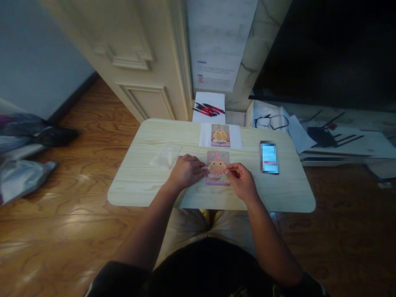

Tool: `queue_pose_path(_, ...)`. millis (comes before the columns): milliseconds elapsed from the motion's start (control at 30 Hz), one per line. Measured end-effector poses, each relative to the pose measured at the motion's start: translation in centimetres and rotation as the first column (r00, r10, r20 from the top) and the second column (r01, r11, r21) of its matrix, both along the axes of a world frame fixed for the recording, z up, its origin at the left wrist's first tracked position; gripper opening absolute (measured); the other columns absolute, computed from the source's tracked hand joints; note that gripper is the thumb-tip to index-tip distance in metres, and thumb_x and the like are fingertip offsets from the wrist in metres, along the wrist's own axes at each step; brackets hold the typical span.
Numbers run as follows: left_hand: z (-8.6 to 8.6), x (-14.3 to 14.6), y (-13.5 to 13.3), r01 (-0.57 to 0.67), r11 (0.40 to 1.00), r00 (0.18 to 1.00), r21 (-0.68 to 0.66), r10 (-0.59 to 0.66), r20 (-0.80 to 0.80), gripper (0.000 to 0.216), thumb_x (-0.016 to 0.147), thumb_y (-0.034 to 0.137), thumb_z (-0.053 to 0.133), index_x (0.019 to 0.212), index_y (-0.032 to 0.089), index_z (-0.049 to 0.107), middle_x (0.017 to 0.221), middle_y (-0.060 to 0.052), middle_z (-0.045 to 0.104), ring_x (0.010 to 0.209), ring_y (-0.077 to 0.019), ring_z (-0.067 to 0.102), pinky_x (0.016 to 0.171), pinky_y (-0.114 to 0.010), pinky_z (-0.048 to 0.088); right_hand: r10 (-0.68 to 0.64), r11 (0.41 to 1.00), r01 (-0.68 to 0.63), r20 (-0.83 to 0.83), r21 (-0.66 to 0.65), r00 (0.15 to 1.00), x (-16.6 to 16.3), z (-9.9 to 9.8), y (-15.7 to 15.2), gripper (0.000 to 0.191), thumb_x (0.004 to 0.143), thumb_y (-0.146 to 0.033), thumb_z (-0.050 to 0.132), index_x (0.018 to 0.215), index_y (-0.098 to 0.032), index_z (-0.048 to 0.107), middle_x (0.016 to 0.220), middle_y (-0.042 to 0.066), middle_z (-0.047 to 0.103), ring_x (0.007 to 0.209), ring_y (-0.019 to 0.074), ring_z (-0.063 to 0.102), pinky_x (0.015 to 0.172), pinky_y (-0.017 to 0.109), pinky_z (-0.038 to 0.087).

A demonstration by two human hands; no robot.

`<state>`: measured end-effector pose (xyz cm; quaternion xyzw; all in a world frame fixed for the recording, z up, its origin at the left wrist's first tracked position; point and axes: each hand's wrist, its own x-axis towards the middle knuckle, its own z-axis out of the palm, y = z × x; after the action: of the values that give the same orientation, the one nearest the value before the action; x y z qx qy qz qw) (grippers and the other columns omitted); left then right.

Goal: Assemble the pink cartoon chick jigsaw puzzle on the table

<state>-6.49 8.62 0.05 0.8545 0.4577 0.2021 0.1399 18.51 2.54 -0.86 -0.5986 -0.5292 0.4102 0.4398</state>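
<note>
A picture card (pixel 218 178) with a cartoon figure in a pink pointed hat lies flat on the small pale wooden table (pixel 133 181). My left hand (pixel 187 171) rests at the card's left edge, its fingers bent and pressed together. From the right side, my right hand (pixel 241 181) reaches over the card with thumb and forefinger pinched near the figure's face. Whatever sits between the fingertips of either hand is too small to make out. Just beyond lies a white sheet (pixel 236 136) bearing a similar picture with a yellow figure (pixel 220 136).
A crumpled clear plastic bag (pixel 165 156) lies left of my left hand. On the right is a phone (pixel 269 157) with a lit screen. Several red and black pens (pixel 208 109) lie on white paper past the table's far edge. A router (pixel 323 136) stands beyond the right corner.
</note>
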Motion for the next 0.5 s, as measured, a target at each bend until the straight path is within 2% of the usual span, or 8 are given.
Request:
queue_pose_path(133, -0.2, -0.1, 0.1, 0.006, 1.000, 1.000, -0.025, -0.005, 0.014, 0.034, 0.091, 0.051, 0.065, 0.112, 0.028, 0.079, 0.099, -0.007, 0.076, 0.091, -0.0244, 0.066, 0.085, -0.042, 0.049, -0.015, 1.000, 0.015, -0.021, 0.005, 1.000, 0.8, 0.0, 0.1, 0.030, 0.089, -0.047, 0.069, 0.104, -0.022, 0.068, 0.096, 0.007, 0.076, 0.085, 0.0218, 0.070, 0.075, 0.033, 0.055)
queue_pose_path(233, -0.2, -0.2, -0.5, -0.003, 1.000, 1.000, -0.003, 0.003, 0.000, 0.035, 0.090, 0.047, 0.065, 0.116, 0.029, 0.077, 0.106, -0.008, 0.073, 0.096, -0.0259, 0.063, 0.089, -0.045, 0.047, -0.042, 0.999, 0.042, 0.024, 0.022, 0.999, 1.4, 0.3, 0.2, 0.027, 0.091, -0.045, 0.067, 0.103, -0.021, 0.070, 0.093, 0.006, 0.076, 0.082, 0.0214, 0.069, 0.074, 0.034, 0.055)
queue_pose_path(300, -0.2, -0.4, -1.0, 0.003, 1.000, 1.000, 0.016, -0.002, -0.019, 0.034, 0.088, 0.042, 0.065, 0.117, 0.031, 0.077, 0.110, -0.007, 0.071, 0.100, -0.0269, 0.061, 0.091, -0.047, 0.044, -0.038, 0.997, 0.029, 0.152, 0.066, 0.988, 1.8, 0.4, 0.3, 0.022, 0.094, -0.040, 0.063, 0.104, -0.022, 0.072, 0.095, 0.006, 0.075, 0.082, 0.0212, 0.068, 0.076, 0.035, 0.055)
queue_pose_path(400, -0.3, -0.3, -1.6, 0.014, 0.999, 0.999, 0.031, -0.012, -0.043, 0.032, 0.087, 0.039, 0.065, 0.116, 0.032, 0.077, 0.114, -0.007, 0.069, 0.104, -0.0283, 0.059, 0.091, -0.049, 0.042, 0.022, 0.986, -0.085, 0.400, 0.141, 0.916, 2.0, 0.3, 0.3, 0.022, 0.094, -0.025, 0.060, 0.108, -0.024, 0.077, 0.107, 0.007, 0.074, 0.098, 0.0242, 0.066, 0.092, 0.041, 0.053)
queue_pose_path(500, -0.3, 0.1, -2.0, 0.030, 0.999, 0.998, 0.032, -0.028, -0.058, 0.030, 0.088, 0.040, 0.064, 0.112, 0.031, 0.078, 0.115, -0.007, 0.069, 0.104, -0.0292, 0.058, 0.090, -0.049, 0.041, 0.060, 0.979, -0.152, 0.514, 0.139, 0.856, 1.9, -0.1, 0.2, 0.027, 0.091, -0.017, 0.060, 0.110, -0.025, 0.078, 0.114, 0.008, 0.071, 0.110, 0.0259, 0.062, 0.102, 0.043, 0.050)
